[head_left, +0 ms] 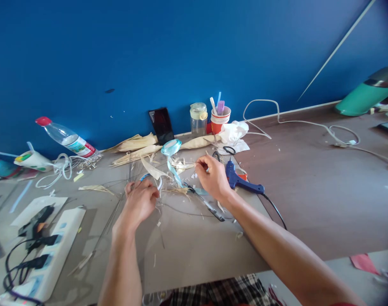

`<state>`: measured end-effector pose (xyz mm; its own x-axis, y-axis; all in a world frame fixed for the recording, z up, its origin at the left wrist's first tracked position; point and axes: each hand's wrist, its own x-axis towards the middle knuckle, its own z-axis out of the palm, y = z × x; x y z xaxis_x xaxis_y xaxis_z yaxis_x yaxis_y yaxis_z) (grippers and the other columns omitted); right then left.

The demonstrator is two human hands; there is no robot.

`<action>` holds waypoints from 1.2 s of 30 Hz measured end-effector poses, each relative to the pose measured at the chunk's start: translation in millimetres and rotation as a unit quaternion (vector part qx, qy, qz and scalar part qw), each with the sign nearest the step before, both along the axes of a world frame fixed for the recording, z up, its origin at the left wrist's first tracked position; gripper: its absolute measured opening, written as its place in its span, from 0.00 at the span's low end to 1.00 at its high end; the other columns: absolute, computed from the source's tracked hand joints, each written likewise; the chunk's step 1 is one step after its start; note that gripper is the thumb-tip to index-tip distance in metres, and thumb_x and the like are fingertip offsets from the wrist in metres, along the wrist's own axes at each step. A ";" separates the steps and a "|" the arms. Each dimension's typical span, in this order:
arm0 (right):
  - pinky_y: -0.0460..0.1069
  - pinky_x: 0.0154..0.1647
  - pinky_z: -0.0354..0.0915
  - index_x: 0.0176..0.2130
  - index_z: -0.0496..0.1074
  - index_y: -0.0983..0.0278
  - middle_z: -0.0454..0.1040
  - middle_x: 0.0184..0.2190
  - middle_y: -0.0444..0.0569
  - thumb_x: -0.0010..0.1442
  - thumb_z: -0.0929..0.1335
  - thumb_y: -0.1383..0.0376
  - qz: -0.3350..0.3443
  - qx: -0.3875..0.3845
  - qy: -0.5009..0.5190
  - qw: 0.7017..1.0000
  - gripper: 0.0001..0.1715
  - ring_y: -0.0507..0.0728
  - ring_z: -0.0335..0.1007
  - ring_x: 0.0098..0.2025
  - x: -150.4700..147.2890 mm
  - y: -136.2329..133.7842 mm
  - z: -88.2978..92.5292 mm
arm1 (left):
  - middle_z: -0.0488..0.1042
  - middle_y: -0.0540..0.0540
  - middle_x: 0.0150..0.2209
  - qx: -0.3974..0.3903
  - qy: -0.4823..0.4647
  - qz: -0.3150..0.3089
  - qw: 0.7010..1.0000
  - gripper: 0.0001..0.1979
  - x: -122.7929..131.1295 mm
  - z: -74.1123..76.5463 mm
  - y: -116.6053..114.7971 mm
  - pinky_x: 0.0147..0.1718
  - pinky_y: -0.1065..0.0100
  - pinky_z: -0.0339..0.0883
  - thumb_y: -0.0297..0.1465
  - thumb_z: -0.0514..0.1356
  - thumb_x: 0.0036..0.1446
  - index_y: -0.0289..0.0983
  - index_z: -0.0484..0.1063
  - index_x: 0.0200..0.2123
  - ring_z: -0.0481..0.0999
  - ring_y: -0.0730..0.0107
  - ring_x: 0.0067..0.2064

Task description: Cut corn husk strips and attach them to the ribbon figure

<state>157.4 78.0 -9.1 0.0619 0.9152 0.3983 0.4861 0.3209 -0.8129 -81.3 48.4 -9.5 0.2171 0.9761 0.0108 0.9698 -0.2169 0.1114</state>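
Observation:
My left hand (141, 202) rests low over the table with its fingers curled. Against its fingertips lies a white and blue ring-shaped thing (160, 183), partly covered. What these fingers hold, if anything, is hidden. My right hand (213, 177) is closed in a pinch, thumb against forefinger, at the end of a pale strip of dried corn husk (183, 165). A roll of light blue ribbon (171, 147) stands beyond, its tail hanging down between the hands. Beneath the right hand lies a black and clear pen-like tool (209, 207). A blue glue gun (245, 182) lies right beside that wrist.
Dried corn husks (136, 149), a phone (161, 125), a jar (198, 119) and paper cups (220, 120) line the blue wall. A water bottle (69, 140) leans at left. A white power strip (58, 250) with plugs lies front left. A white cable (304, 122) runs right.

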 end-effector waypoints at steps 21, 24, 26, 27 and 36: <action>0.45 0.30 0.57 0.26 0.68 0.65 0.68 0.23 0.44 0.55 0.63 0.67 0.048 -0.028 0.026 0.998 0.07 0.51 0.62 0.27 1.3 -0.7 6.3 | 0.72 0.49 0.33 -0.200 -0.125 -0.160 0.959 0.06 9.6 24.7 -11.9 0.49 0.60 0.55 0.29 0.52 0.56 0.40 0.68 0.29 0.67 0.62 0.44; 0.44 0.28 0.57 0.28 0.68 0.65 0.67 0.22 0.41 0.57 0.63 0.65 0.190 -0.112 0.050 0.974 0.08 0.50 0.60 0.25 2.6 -2.6 9.0 | 0.72 0.51 0.30 -0.191 -0.139 -0.142 0.961 0.06 6.2 23.9 -11.9 0.55 0.56 0.49 0.30 0.53 0.56 0.41 0.67 0.28 0.68 0.62 0.43; 0.44 0.29 0.58 0.29 0.69 0.64 0.69 0.25 0.41 0.57 0.63 0.65 0.306 -0.154 0.048 0.938 0.08 0.49 0.62 0.27 3.1 -5.5 12.0 | 0.72 0.53 0.28 -0.180 -0.147 -0.141 0.962 0.06 5.7 21.7 -10.7 0.59 0.53 0.40 0.30 0.52 0.56 0.42 0.67 0.28 0.70 0.65 0.38; 0.44 0.31 0.59 0.29 0.70 0.64 0.71 0.27 0.42 0.56 0.64 0.66 0.354 -0.160 0.036 0.921 0.07 0.50 0.64 0.29 2.7 -7.6 13.7 | 0.72 0.53 0.28 -0.174 -0.151 -0.139 0.963 0.06 5.9 21.2 -10.0 0.60 0.52 0.36 0.30 0.52 0.56 0.42 0.67 0.28 0.71 0.66 0.37; 0.42 0.21 0.54 0.21 0.72 0.64 0.68 0.17 0.38 0.48 0.67 0.71 0.448 -0.207 -0.057 0.868 0.07 0.47 0.59 0.20 -15.0 -25.2 14.3 | 0.73 0.55 0.29 -0.129 -0.167 -0.120 0.970 0.06 7.6 25.2 -9.0 0.61 0.53 0.35 0.31 0.54 0.56 0.42 0.68 0.28 0.72 0.68 0.37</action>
